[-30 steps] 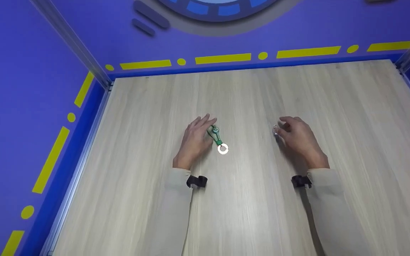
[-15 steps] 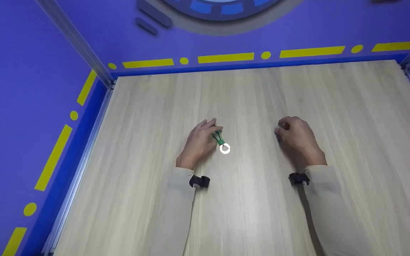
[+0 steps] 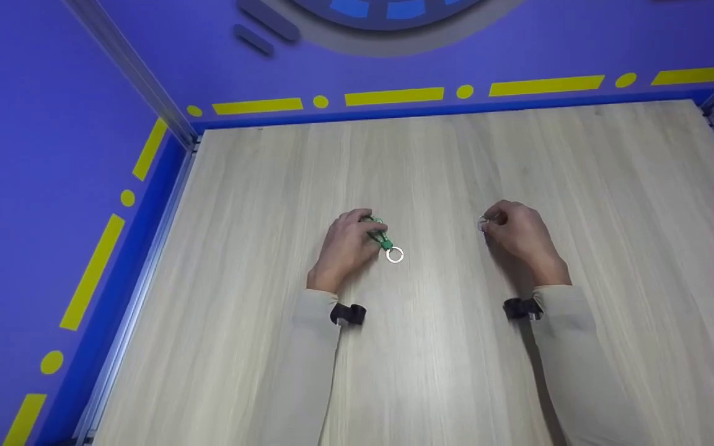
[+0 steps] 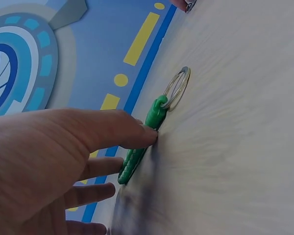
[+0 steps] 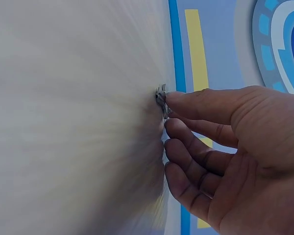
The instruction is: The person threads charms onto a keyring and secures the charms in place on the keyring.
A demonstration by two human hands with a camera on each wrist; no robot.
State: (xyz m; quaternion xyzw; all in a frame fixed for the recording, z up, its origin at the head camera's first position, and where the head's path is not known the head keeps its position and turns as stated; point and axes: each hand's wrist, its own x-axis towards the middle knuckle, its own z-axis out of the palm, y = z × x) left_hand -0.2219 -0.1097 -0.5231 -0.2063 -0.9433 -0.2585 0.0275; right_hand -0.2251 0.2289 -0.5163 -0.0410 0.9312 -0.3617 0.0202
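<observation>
My left hand [image 3: 346, 249] pinches a green braided keychain [image 3: 387, 242] between thumb and fingers, close over the tabletop. Its metal key ring [image 3: 395, 254] sticks out toward the near right. In the left wrist view the thumb lies against the green strap [image 4: 156, 115], with fingertips on its other side. Over to the right, my right hand [image 3: 521, 238] pinches a small silver metal ring [image 3: 481, 223] by its edge. Up close in the right wrist view, this metal piece [image 5: 161, 95] sits at the thumb tip, partly hidden; its exact kind is unclear.
Both hands are over a pale wood-grain table [image 3: 431, 347]. A purple-blue wall [image 3: 394, 68] with yellow marks borders the back, and another wall panel [image 3: 28, 167] runs along the left. Black bands [image 3: 348, 314] are on both wrists.
The left fingers have closed round the green keychain, covering more of its strap, and its key ring has shifted slightly. The right thumb and finger have come together on the small metal ring.
</observation>
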